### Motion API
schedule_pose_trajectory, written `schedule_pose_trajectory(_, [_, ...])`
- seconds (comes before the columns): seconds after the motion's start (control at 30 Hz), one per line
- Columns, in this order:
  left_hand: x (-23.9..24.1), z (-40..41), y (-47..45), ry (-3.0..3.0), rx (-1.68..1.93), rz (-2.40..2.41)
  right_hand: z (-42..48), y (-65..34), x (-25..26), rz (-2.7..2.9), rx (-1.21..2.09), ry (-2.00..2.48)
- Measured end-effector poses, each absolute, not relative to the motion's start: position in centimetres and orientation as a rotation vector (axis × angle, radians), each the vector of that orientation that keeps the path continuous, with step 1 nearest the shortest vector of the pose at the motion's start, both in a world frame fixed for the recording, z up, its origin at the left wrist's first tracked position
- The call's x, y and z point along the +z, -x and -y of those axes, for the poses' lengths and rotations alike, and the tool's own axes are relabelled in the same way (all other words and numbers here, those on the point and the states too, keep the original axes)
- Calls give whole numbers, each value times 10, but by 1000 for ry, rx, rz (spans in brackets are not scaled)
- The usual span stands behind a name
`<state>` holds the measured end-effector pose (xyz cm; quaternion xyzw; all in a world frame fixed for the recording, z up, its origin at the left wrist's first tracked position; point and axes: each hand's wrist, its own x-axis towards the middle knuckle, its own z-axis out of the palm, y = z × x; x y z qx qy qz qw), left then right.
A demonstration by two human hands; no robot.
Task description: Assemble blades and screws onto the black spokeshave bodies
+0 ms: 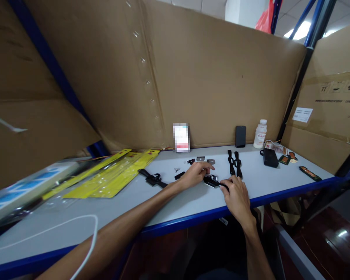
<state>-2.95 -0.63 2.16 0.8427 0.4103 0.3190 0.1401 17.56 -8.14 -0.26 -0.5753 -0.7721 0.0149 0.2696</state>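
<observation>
My right hand [236,196] is closed around one handle of a black spokeshave [212,181], whose middle part lies just above or on the table. Beside it, my left hand [196,174] reaches over the table with its fingers stretched out, close to a flat metal blade [211,161]. I see nothing held in it. A second blade [200,158] lies just behind, with a small black part [191,161] and silver screws [176,170] to its left. Under my left wrist is another small black piece [179,175]. Another spokeshave [153,178] rests further left.
Two black spokeshave bodies [235,163] lie right of centre. Yellow-backed packages [113,182] cover the left side. At the back stand a lit phone [181,138], a dark phone-like slab [240,136] and a bottle [260,134]. A black case [270,158] sits at right. Cardboard encloses the table.
</observation>
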Motion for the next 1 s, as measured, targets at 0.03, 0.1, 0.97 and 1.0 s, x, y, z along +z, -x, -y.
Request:
schedule_pose_trajectory(0.03, [22,7,29,-2431,915,-1185,81,-176,-3,2083,41,1550])
schedule_pose_trajectory(0.1, [22,7,27,-2424,892,-1190,80,-176,-4,2081,46,1550])
schedule_pose_trajectory(0.97, [21,6,28,-2428,865,-1215,82,-176,2,2078,95,1564])
schedule_pose_trajectory(1.0, [21,7,28,-2426,863,-1219,82,-176,2,2078,95,1563])
